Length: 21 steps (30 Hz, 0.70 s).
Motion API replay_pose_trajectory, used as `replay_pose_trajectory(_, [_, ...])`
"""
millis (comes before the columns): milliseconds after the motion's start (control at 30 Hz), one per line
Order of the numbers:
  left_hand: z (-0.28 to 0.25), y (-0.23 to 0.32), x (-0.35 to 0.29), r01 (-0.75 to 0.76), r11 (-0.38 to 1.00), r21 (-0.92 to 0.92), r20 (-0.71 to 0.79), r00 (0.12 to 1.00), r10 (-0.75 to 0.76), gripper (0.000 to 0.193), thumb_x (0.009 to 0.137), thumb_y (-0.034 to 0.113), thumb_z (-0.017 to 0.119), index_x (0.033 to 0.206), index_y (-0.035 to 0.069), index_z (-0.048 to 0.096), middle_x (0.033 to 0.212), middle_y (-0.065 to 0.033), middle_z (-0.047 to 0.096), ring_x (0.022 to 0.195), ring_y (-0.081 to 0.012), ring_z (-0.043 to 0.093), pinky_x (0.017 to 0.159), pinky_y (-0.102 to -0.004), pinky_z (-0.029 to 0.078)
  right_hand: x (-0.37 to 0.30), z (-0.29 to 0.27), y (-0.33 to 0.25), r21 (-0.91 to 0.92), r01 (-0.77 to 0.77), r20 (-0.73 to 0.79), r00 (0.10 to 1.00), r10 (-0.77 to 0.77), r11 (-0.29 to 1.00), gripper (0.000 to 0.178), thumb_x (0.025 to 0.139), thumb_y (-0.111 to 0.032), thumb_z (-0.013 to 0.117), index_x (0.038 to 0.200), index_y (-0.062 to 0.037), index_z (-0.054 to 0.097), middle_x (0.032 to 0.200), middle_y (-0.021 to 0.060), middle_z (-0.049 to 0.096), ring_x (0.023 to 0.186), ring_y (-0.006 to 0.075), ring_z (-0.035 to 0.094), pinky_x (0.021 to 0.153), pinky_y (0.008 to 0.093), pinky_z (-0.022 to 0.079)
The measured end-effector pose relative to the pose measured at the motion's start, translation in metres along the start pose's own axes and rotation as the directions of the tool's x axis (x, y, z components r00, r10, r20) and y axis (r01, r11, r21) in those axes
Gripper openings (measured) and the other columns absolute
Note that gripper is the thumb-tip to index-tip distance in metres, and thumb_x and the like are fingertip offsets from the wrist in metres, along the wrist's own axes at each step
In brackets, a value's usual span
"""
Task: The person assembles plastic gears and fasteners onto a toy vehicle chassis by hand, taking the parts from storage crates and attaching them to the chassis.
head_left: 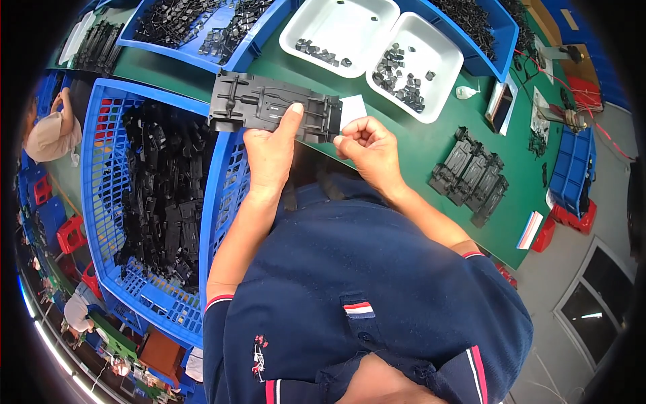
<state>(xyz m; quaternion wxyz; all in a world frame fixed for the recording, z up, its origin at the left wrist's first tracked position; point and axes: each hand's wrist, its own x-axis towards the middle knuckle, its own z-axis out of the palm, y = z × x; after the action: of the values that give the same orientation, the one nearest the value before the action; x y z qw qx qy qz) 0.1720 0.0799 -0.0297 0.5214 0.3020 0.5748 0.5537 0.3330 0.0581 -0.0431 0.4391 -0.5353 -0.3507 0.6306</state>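
Note:
A black plastic toy-car chassis (259,101) is in my left hand (272,151), thumb pressed on its upper face and the other fingers hidden beneath. It lies nearly level above the table edge and the corner of a blue crate. At the chassis's right end, my right hand (373,151) is closed, with thumb and forefinger pinched together against or just beside the edge. Whatever sits between those fingertips is too small to make out. A white piece of paper (354,108) shows just behind the right fingers.
On my left stands a blue crate (102,202) full of black chassis parts. White trays (330,30) (437,50) with small black pieces and blue bins (259,47) (505,57) line the back. Several chassis (468,172) lie on the green table (410,145) at right. A person (50,135) sits far left.

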Motion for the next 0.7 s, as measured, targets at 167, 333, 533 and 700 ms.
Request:
replay_pose_trajectory(167, [0.0031, 0.0019, -0.0022, -0.039, 0.999, 0.005, 0.015, 0.999, 0.039, 0.021, 0.08, 0.015, 0.073, 0.098, 0.007, 0.064, 0.088, 0.0027, 0.063, 0.068, -0.003, 0.055, 0.054, -0.0172, 0.041, -0.0001, 0.0008, 0.0034, -0.028, 0.01, -0.015, 1.0, -0.01, 1.0, 0.013, 0.08, 0.004, 0.066, 0.085, -0.0015, 0.055, 0.074, 0.0024, 0.06, 0.062, 0.0069, 0.058, 0.058, 0.02, 0.049])
replay_pose_trajectory(333, [0.0025, 0.002, -0.0031, -0.053, 0.998, 0.021, 0.044, 0.998, 0.052, 0.021, 0.082, 0.013, 0.071, 0.1, 0.005, 0.063, 0.091, 0.0012, 0.063, 0.073, -0.0046, 0.056, 0.059, -0.019, 0.043, -0.0002, 0.0013, 0.0038, -0.054, 0.015, -0.027, 1.0, -0.016, 0.998, 0.013, 0.08, 0.003, 0.066, 0.085, -0.0017, 0.055, 0.073, 0.0022, 0.06, 0.061, 0.0068, 0.057, 0.058, 0.0198, 0.049])
replay_pose_trajectory(533, [0.0036, 0.0032, -0.0046, -0.093, 0.995, -0.041, 0.094, 0.991, 0.096, 0.022, 0.083, 0.007, 0.069, 0.103, 0.0, 0.062, 0.099, -0.0028, 0.062, 0.086, -0.0091, 0.057, 0.078, -0.0245, 0.046, -0.0005, 0.0008, 0.0031, -0.055, -0.002, -0.025, 1.0, 0.001, 0.998, 0.014, 0.08, 0.003, 0.067, 0.084, -0.0024, 0.055, 0.073, 0.0022, 0.06, 0.061, 0.0071, 0.058, 0.058, 0.02, 0.049])
replay_pose_trajectory(700, [0.0036, 0.0044, -0.0062, -0.08, 0.997, 0.011, 0.091, 0.993, 0.079, 0.022, 0.083, 0.006, 0.069, 0.103, 0.0, 0.062, 0.1, -0.0033, 0.062, 0.088, -0.0101, 0.057, 0.081, -0.0252, 0.045, -0.0013, 0.0013, 0.0034, -0.041, -0.01, -0.04, 0.999, 0.008, 0.999, 0.014, 0.08, 0.003, 0.067, 0.084, -0.0028, 0.055, 0.073, 0.0021, 0.06, 0.061, 0.0072, 0.058, 0.057, 0.0203, 0.049])
